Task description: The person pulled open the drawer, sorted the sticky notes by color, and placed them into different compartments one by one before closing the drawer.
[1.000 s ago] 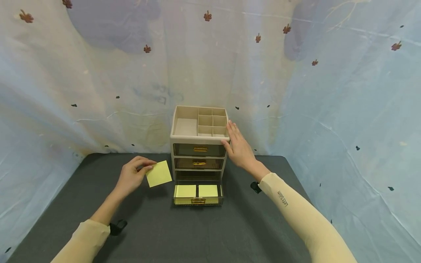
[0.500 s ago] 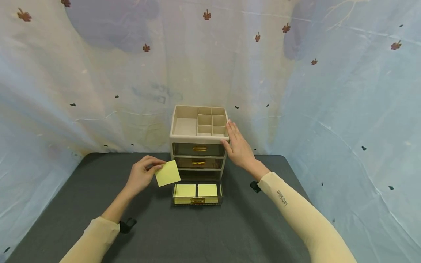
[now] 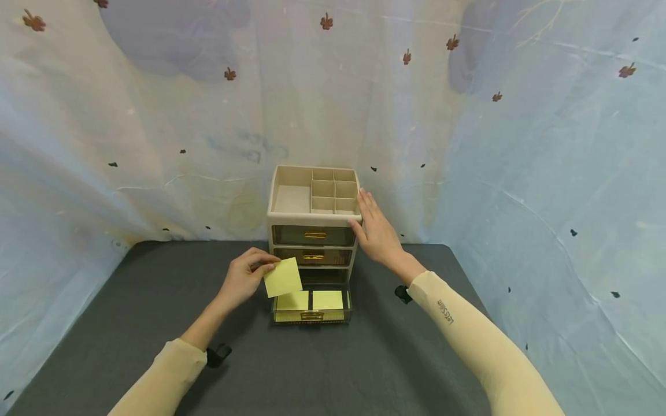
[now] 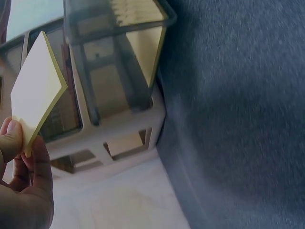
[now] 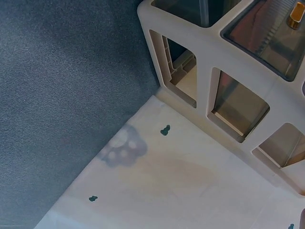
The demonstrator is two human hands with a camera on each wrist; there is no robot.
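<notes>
My left hand (image 3: 243, 279) pinches a yellow sticky note pad (image 3: 283, 278) by its corner, between thumb and fingers. In the left wrist view the pad (image 4: 38, 88) shows a thin stacked edge. It hangs over the left part of a clear pulled-out bottom drawer (image 3: 312, 316), where two yellow sticky note stacks lie side by side; the right stack (image 3: 328, 300) is in full view, the left one partly covered. My right hand (image 3: 380, 234) rests with extended fingers against the right side of the beige drawer organizer (image 3: 314, 216). In the right wrist view that hand is almost wholly out of frame.
Two closed smoky drawers with gold handles, the upper drawer (image 3: 296, 235) and the middle drawer (image 3: 291, 256), sit above the pulled-out one. A divided tray (image 3: 293, 199) tops the organizer. Dark cloth (image 3: 333, 370) covers the table, and a patterned curtain (image 3: 182, 115) hangs behind.
My left hand has carried the sticky note pad rightward, from beside the organizer to over the left side of the pulled-out drawer. The right hand has stayed on the organizer's side.
</notes>
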